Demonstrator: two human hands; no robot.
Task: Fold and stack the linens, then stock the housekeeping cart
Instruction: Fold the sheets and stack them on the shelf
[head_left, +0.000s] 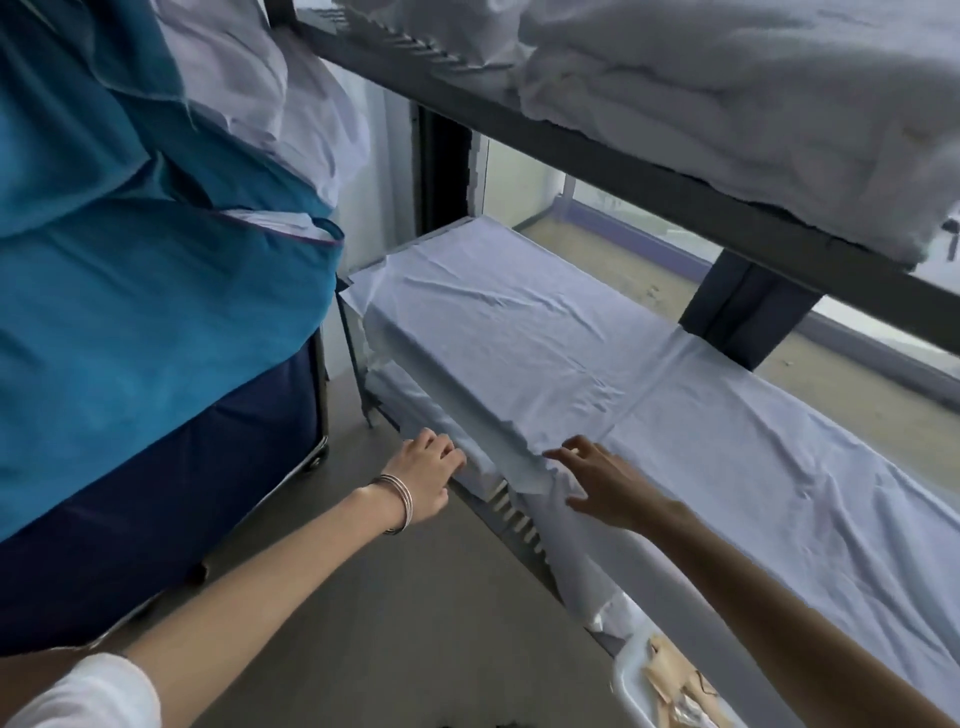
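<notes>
Grey floor (395, 597) runs under a dark metal shelf (519, 512) where the folded white sheet (498, 338) lies flat — pale, lightly creased, its near edge overhanging. Your right hand (602, 480) rests on that edge, fingers spread and straight. Your left hand (423, 480) curls its fingers over the edge just beside it — bangles (400, 501) at the wrist, both arms stretched forward.

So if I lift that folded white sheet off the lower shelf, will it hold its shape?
Probably not: the folded sheet looks thin and creased, and its near edge droops over the shelf. Likely light, and layers may slide apart.
</notes>
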